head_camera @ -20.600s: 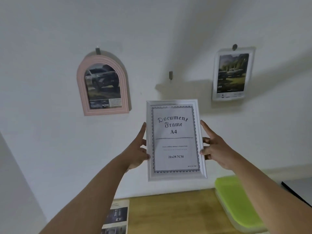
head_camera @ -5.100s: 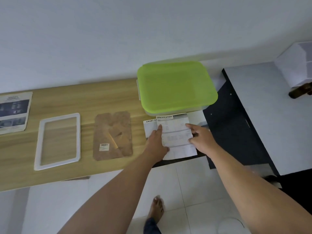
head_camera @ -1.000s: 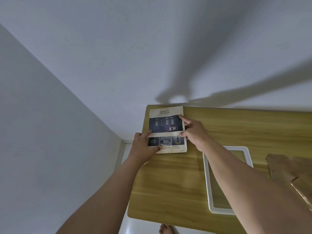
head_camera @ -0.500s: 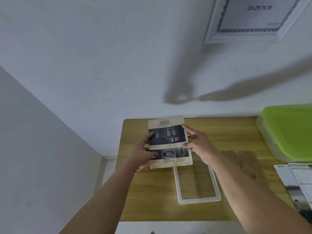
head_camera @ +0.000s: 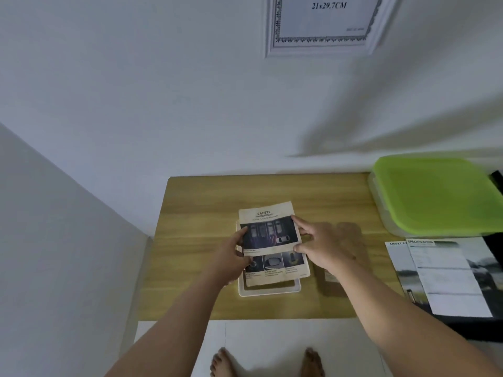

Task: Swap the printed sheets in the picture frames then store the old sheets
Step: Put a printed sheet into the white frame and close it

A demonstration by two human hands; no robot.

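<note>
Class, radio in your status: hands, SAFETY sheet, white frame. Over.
Left hand and right hand grip SAFETY sheet by its sides. Sheet over white frame, skewed, not seated. Nothing blocking frame.

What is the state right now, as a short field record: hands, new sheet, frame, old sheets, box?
left hand: grips SAFETY sheet at its left edge
right hand: pinches its right edge
SAFETY sheet: over white frame, skewed, overhanging the far edge
white frame: flat on wooden table
old sheets: two, overlapping, right of table
green-lidded box: closed, behind old sheets
</note>
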